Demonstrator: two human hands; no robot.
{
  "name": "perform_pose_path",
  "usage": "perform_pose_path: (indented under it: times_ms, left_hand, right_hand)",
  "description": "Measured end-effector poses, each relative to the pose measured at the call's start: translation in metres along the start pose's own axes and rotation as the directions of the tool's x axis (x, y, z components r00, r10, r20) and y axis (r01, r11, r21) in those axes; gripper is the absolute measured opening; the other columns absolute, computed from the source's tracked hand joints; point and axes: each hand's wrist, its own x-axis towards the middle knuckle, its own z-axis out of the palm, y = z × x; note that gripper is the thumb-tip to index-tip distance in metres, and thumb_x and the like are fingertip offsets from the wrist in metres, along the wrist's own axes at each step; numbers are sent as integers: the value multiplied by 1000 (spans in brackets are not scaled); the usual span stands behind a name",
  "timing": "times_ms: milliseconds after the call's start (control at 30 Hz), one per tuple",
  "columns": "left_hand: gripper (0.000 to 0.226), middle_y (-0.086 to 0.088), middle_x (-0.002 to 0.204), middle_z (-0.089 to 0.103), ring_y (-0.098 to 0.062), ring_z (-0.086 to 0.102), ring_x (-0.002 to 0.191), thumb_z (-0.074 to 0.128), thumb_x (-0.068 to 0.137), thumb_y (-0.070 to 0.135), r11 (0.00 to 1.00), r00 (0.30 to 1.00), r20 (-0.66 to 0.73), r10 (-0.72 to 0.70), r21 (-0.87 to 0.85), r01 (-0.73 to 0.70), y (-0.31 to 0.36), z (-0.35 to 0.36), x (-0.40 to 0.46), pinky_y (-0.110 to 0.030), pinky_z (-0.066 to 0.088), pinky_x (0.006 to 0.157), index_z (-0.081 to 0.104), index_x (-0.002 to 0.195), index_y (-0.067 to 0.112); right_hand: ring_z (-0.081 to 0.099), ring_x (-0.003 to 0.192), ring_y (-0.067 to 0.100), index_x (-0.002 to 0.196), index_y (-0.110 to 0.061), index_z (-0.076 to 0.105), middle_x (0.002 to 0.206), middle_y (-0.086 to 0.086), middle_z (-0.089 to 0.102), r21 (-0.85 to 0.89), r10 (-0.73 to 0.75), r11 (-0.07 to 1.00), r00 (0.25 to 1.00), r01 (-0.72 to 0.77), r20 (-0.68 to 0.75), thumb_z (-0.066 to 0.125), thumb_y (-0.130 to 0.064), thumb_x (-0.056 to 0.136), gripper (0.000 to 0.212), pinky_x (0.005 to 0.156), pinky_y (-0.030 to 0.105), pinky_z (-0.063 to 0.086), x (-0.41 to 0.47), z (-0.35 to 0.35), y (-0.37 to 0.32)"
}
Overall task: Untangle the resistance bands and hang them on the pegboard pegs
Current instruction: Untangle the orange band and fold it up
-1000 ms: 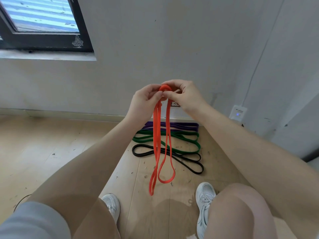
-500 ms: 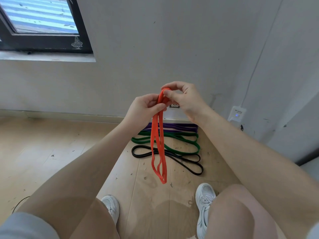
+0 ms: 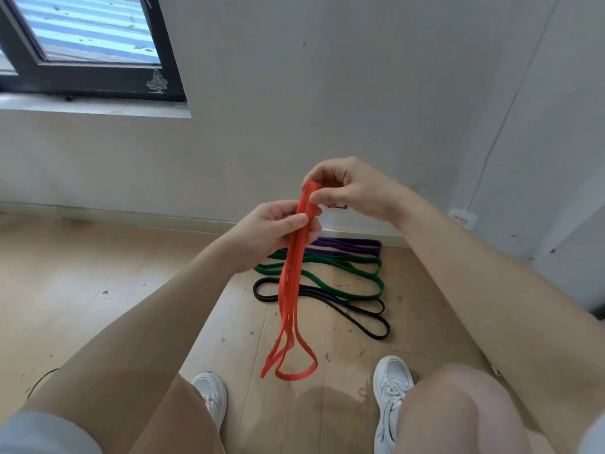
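An orange resistance band (image 3: 289,290) hangs folded in several strands in front of me, its loops dangling just above the floor. My right hand (image 3: 347,188) pinches its top fold. Slightly lower, my left hand (image 3: 271,231) grips the strands between thumb and fingers. On the wooden floor behind it lie a purple band (image 3: 350,245) by the wall, a green band (image 3: 343,273) in front of that, and a black band (image 3: 353,312) nearest me. No pegboard is in view.
A white wall (image 3: 327,93) stands ahead, with a dark-framed window (image 3: 82,44) at upper left and a small white device (image 3: 461,219) low at right. My white shoes (image 3: 391,388) and knees fill the bottom of the view. The floor (image 3: 82,290) is speckled with debris.
The hanging band was gathered up short half a second ago and now dangles lower again in several loops. My left hand has slid down below my right hand.
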Motion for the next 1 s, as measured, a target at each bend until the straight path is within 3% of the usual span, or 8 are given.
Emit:
perform_pose_path:
  times_ms: [100,200,300,433,533,700,833,1000]
  left_hand:
    - [23,-3,85,67,-19,64,84,50,90,13,997,999,33,-35,-65,37,-9,0,-7,-31,54,80,58,111,9]
    - [23,-5,86,68,-21,66,84,54,86,15,996,996,45,-76,-38,78,-11,-3,-10,-31,55,78,61,107,8]
    - [15,-4,83,70,-20,68,84,53,91,10,999,991,-128,-43,4,43,-7,3,-2,-31,57,76,64,101,9]
    - [10,-6,83,72,-22,69,84,58,89,10,998,934,-356,-18,-64,-5,-3,13,11,-35,57,78,67,93,12]
    - [10,-6,84,72,-20,69,84,59,89,11,987,886,-462,-40,-159,-38,-1,14,20,-37,57,80,68,90,13]
    - [4,-5,86,70,-21,69,89,63,87,11,945,784,-610,-115,-310,-103,0,18,33,-35,58,78,67,87,11]
    - [4,-4,81,68,-19,68,86,64,87,10,914,723,-675,-146,-371,-162,0,18,40,-36,56,82,67,84,12]
    - [4,-3,78,65,-17,66,80,64,87,10,896,632,-750,-193,-397,-198,-19,-1,43,-30,57,72,66,83,11]
  right_hand:
    - [48,76,22,93,-12,61,83,9,55,256,-47,964,996,66,-80,59,-7,86,9,72,33,40,2,0,18]
    - [45,63,9,93,-13,60,83,5,55,436,-44,894,988,105,-147,57,-6,85,11,63,20,38,4,5,25]
    - [51,60,2,95,-15,61,73,-9,65,567,55,816,960,115,-274,60,-9,87,10,62,17,40,15,20,26]
    - [59,101,12,123,-20,47,106,-4,64,669,249,739,892,78,-378,67,-55,59,76,94,32,44,20,34,30]
    - [54,119,18,142,-22,27,133,4,52,610,290,788,923,-81,-252,60,-68,65,96,99,34,43,2,64,47]
    - [63,97,10,134,-25,36,105,-7,64,386,342,899,885,-209,-317,72,-32,79,66,85,37,55,-15,114,70]
    - [58,74,2,117,-26,46,82,-16,57,296,293,940,845,-169,-448,67,-26,85,39,68,19,49,-3,125,71]
    - [54,66,-1,120,-24,51,81,-15,55,79,254,967,939,-242,-230,62,-25,88,33,61,12,42,4,104,91]
